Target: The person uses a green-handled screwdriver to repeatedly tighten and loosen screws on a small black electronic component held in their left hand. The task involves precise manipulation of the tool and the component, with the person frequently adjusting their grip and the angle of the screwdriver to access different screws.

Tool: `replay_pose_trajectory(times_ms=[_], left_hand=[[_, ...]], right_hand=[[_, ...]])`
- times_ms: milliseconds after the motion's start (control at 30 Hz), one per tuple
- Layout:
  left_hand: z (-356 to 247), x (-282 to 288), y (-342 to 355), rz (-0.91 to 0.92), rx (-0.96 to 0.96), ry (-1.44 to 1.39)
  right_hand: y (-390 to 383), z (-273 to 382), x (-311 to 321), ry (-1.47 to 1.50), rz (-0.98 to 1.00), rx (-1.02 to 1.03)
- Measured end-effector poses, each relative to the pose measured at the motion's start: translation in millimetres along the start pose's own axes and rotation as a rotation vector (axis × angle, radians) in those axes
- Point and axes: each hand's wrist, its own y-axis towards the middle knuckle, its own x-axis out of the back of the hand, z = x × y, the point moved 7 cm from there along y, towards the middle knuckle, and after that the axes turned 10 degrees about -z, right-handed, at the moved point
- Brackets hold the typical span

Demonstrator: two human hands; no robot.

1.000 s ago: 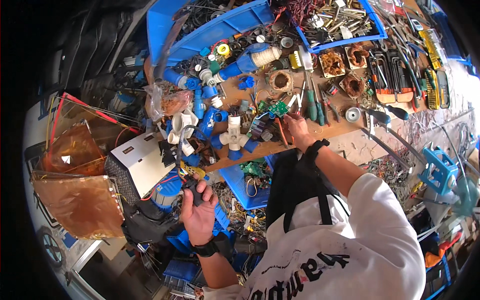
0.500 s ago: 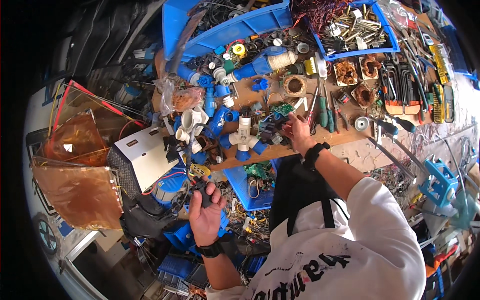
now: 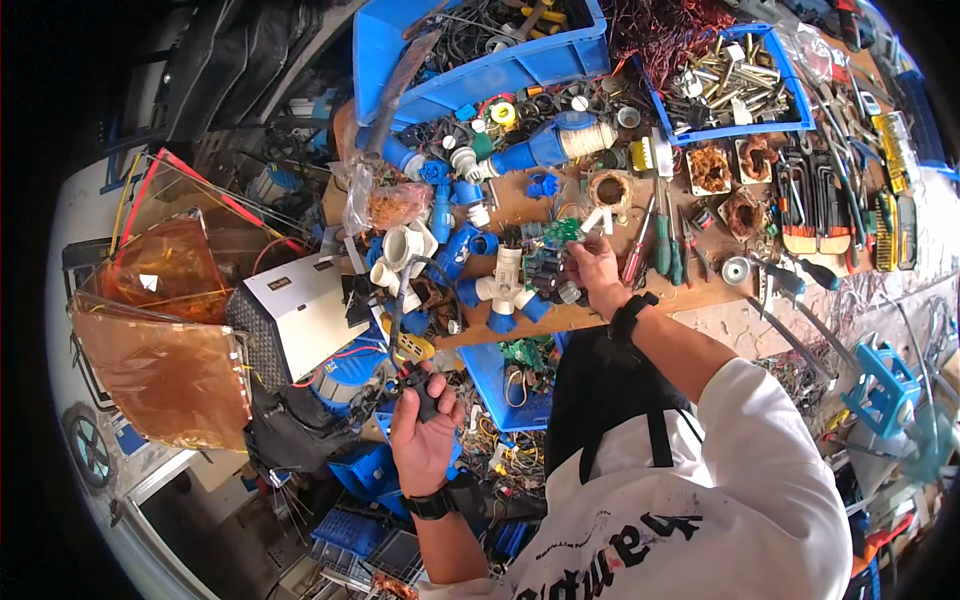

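My left hand (image 3: 428,448) is closed around a black plug-like piece (image 3: 422,388) in front of the bench edge. A dark cable (image 3: 397,325) rises from that piece toward the white pipe fittings. Over the bench, my right hand (image 3: 598,275) has its fingers curled against a green circuit board (image 3: 566,231) with black cylindrical parts (image 3: 543,272); its fingertips are partly hidden. Just left of the board stands a white cross-shaped pipe fitting (image 3: 508,272) with blue ends. A yellow block (image 3: 414,347) lies beside the cable above my left hand.
Screwdrivers (image 3: 663,243) and pliers lie right of my right hand. Blue bins with cables (image 3: 480,95) and metal pins (image 3: 745,133) line the back. Below the bench edge sits a blue tray (image 3: 480,375). A white box (image 3: 300,310) stands at the left.
The view has shifted, so the bench things appear lower and farther right. Against the bench, my right hand and the circuit board have moved slightly left. My left hand still holds the black piece.
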Motion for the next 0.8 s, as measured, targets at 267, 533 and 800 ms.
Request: replay_pose_trajectory(times_ms=[267,533,800], left_hand=[[3,3,4,-0.013,0.007,-0.025],[5,-5,11,-0.001,0.018,-0.017],[6,-10,13,0.042,0.032,-0.015]], right_hand=[[-26,61,-5,-0.098,0.076,0.335],[6,65,134,-0.685,-0.388,0.759],[-4,66,140,-1.218,-0.423,0.673]])
